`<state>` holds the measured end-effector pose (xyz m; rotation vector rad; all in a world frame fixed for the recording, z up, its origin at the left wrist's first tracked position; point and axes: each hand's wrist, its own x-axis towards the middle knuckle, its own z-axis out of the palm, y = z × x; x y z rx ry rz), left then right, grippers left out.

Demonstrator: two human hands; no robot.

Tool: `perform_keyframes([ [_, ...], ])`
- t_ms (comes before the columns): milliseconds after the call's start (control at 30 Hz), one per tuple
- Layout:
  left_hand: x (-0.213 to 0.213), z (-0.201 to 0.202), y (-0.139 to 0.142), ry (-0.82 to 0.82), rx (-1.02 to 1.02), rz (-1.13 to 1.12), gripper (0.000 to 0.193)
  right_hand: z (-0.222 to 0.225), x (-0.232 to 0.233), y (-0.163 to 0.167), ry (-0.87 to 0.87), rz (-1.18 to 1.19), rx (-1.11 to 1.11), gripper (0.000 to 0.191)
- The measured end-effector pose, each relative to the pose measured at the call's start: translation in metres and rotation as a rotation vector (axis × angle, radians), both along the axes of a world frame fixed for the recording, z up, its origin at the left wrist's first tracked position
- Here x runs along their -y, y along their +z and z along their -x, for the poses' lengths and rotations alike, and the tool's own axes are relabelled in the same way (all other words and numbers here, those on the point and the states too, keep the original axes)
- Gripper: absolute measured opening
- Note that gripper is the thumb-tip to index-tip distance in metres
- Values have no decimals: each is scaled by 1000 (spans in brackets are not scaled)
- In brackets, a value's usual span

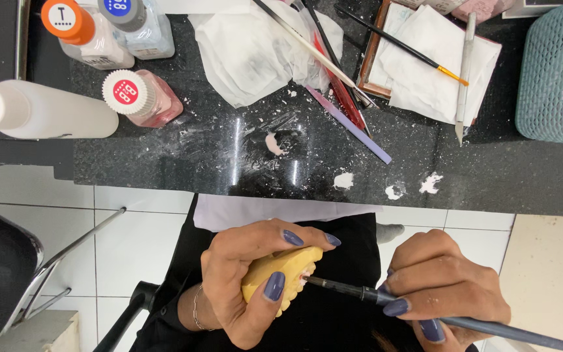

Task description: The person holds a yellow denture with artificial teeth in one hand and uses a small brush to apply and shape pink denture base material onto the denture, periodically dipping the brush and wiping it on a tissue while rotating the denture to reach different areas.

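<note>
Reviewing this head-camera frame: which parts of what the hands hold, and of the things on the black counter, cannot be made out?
- Yellow plaster dental model: mostly covered by the left hand; its underside is hidden.
- Dark thin brush: its handle runs off the bottom right edge; the tip is too small to judge; the right hand covers the middle.
- White plastic squeeze bottle: nozzle cut off by the left edge.
- Teal woven basket: cut off at the right edge, contents unseen.

A black speckled stone countertop point(490, 169) spans the upper frame, smeared with white and pink paste dabs point(343, 180). At upper left lie capped bottles point(141, 96) and a white bottle point(43, 112); centre top, crumpled tissue point(249, 52) with brushes point(314, 52); upper right, a tissue-lined tray point(425, 62) and a teal basket point(558, 72).
</note>
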<state>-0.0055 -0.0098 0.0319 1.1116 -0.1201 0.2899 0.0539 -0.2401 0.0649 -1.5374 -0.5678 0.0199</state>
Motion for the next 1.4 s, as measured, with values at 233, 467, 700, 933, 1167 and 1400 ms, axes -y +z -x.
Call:
perform_keyframes([
  [233, -2, -2, 1, -13, -26, -29, 33, 0, 1, 6, 26, 29, 8, 15],
  [467, -10, -5, 2, -72, -2, -133, 32, 0, 0, 6, 22, 23, 8, 14],
  [700, -9, -7, 2, -88, -67, -124, 31, 1, -1, -3, -48, 10, 25, 13],
  [933, -11, -5, 1, -106, -33, -140, 31, 4, -2, -1, -67, 12, 14, 15],
  [1167, -12, -4, 0, -136, -48, -125, 31, 3, -3, -2, -90, 20, 10, 14],
  [1400, -8, -3, 0, -92, -45, -87, 30, 4, -2, -5, -106, 13, 18, 16],
])
